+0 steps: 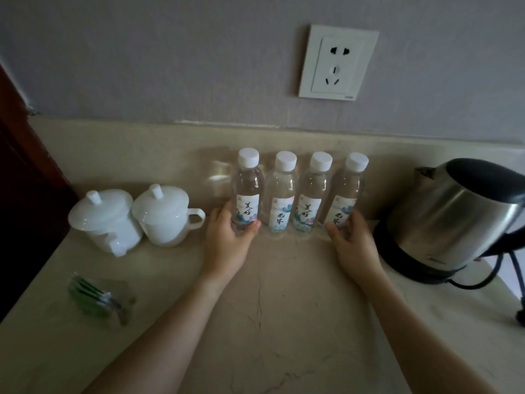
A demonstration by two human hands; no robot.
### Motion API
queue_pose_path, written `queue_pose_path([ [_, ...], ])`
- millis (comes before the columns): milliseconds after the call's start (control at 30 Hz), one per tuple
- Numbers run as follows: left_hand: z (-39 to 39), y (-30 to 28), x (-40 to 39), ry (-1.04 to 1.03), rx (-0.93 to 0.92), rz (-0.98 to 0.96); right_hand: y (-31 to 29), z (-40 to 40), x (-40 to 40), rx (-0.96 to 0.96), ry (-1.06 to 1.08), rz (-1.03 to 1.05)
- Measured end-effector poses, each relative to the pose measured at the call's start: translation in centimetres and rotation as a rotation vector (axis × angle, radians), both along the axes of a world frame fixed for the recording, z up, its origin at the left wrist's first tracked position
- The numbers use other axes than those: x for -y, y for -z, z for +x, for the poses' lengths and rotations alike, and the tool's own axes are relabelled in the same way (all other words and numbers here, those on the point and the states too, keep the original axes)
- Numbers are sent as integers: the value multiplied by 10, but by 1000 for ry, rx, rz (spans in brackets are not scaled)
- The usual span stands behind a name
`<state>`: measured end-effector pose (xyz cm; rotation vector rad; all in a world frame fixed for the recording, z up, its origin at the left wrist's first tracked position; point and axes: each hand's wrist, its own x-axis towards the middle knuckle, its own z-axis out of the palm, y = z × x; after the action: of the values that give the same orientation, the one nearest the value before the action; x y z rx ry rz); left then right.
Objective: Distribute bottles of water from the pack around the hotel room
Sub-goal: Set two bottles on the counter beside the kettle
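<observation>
Several small clear water bottles with white caps and painted labels stand upright in a tight row on the beige stone counter (pixel 272 322), close to its back ledge. My left hand (pixel 227 237) wraps the base of the leftmost bottle (pixel 247 191), thumb in front and fingers behind. My right hand (pixel 350 240) cups the base of the rightmost bottle (pixel 348 191). The two middle bottles (pixel 279 194) (pixel 311 194) stand between, touching their neighbours. No pack is in view.
Two white lidded cups (pixel 109 217) (pixel 166 216) stand left of the bottles. A steel electric kettle (pixel 451 217) on its black base with a cord sits at the right. Green sachets in a clear holder (pixel 98 300) lie front left. A wall socket (pixel 338 62) is above.
</observation>
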<state>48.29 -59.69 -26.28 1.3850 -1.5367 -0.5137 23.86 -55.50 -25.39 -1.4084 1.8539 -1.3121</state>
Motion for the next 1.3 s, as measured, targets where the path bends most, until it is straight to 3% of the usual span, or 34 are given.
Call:
queue_pose_path([
  [333,-26,-6,-59,-85,-15,227,-14,5,-28,101,-12,33],
  [400,-32,-18,-83,-117,-97,208,-14,16,-48,138,44,19],
  [500,-26,-53,-119,-146,-139,-11,-27,47,-76,122,11,-187],
  [600,4,-98,-162,-265,-24,-234,-58,94,-94,160,-153,-378],
  [800,123,-152,-277,-615,78,-432,-121,248,-161,371,-705,-520],
  [1067,296,-139,-452,-1170,108,-346,-130,456,-286,330,-1286,-369],
  [1300,422,-136,-554,-1402,55,-297,-124,595,-350,396,-1408,-142],
])
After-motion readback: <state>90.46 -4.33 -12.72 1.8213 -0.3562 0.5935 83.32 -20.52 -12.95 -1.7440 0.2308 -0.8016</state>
